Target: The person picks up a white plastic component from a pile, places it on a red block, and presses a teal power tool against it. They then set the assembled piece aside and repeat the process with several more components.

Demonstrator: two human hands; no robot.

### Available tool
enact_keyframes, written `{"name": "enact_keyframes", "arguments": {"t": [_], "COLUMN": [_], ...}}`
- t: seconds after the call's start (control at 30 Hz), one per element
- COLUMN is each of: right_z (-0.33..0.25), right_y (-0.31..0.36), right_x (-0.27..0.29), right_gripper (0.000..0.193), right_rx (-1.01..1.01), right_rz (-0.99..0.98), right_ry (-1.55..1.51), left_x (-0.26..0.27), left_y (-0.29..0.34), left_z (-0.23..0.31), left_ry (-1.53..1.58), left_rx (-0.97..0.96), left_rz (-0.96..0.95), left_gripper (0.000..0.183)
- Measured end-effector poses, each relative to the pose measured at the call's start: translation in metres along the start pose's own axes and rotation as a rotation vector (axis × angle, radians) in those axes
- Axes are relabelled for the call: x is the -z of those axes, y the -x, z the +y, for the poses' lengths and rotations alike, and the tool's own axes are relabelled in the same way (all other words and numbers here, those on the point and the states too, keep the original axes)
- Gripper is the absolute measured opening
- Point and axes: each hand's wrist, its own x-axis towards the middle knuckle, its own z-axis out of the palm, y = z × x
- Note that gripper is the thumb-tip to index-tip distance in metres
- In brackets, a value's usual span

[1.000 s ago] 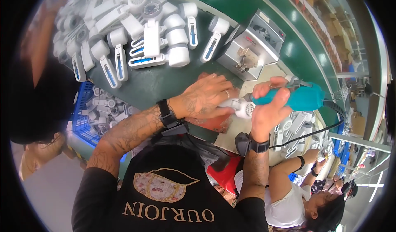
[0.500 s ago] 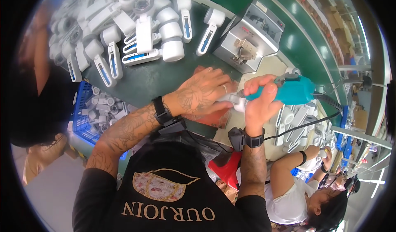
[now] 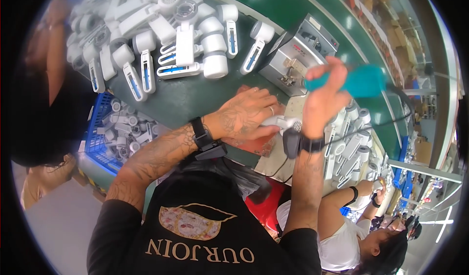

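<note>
My left hand (image 3: 246, 114) is closed on a small white handheld fan (image 3: 278, 122), pressing it down at the edge of a reddish pad (image 3: 259, 145). The fan's round grille end points right, partly behind my right wrist. Raised above it, my right hand (image 3: 328, 96) is wrapped round a teal electric screwdriver (image 3: 366, 82) with a dark cable. Motion smears this hand and the tool. The screwdriver's front end is near a grey metal box machine (image 3: 295, 52), but its tip cannot be made out.
Many white fans (image 3: 185, 40) with blue inner parts lie piled at the back left. More fans (image 3: 349, 140) cover the bench on the right. A blue crate (image 3: 100, 145) of small white parts stands at left. A co-worker in white (image 3: 342, 241) sits at lower right; another person's arm is at far left.
My right hand has lifted the screwdriver up and away from the fan, toward the grey machine. My left hand keeps its hold on the fan. The whole view has shifted slightly.
</note>
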Motion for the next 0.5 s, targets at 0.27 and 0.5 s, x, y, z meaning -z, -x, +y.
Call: {"name": "enact_keyframes", "arguments": {"t": [0.27,0.5], "right_z": [0.029,-0.017], "right_y": [-0.011,0.046], "right_x": [0.001,0.035], "right_gripper": [0.035,0.046], "right_rx": [0.045,-0.095], "right_rz": [-0.034,-0.007], "right_ry": [0.014,-0.122], "left_x": [0.003,-0.002], "left_y": [-0.004,-0.003], "left_z": [0.005,-0.003], "left_ry": [0.060,0.045], "left_rx": [-0.014,0.011], "left_rz": [-0.013,0.023], "left_gripper": [0.037,0.036]}}
